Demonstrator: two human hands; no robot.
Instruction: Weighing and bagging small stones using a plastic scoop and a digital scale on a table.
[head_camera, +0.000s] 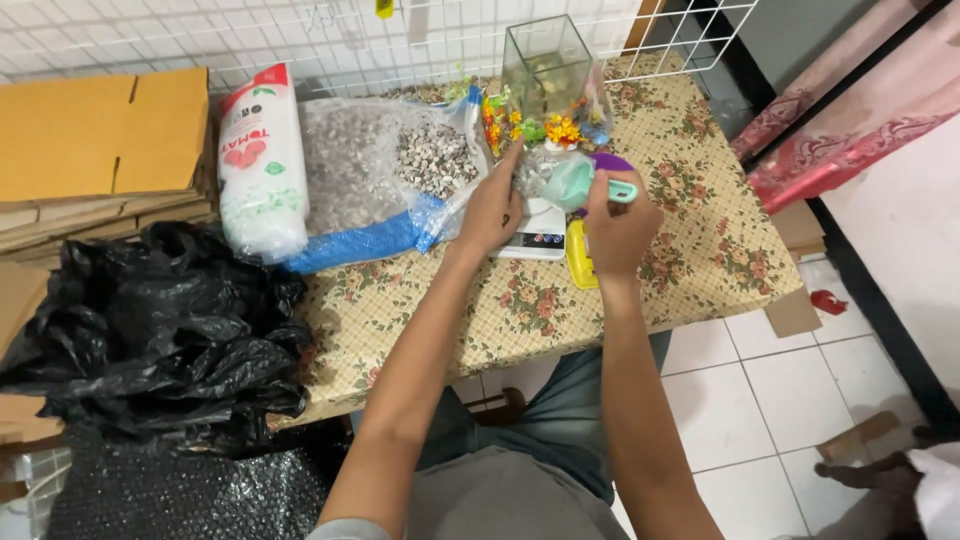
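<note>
Head view shows a desk with a flowery cloth. A big black plastic bag sits at its left end, and a clear sack of pebbles lies further back. In the middle is a white scale with a small clear bag on it. The left hand pinches the small bag open. The right hand is closed around a teal scoop. The scoop's handle points right and its cup points left, touching the bag's mouth, maybe just inside.
</note>
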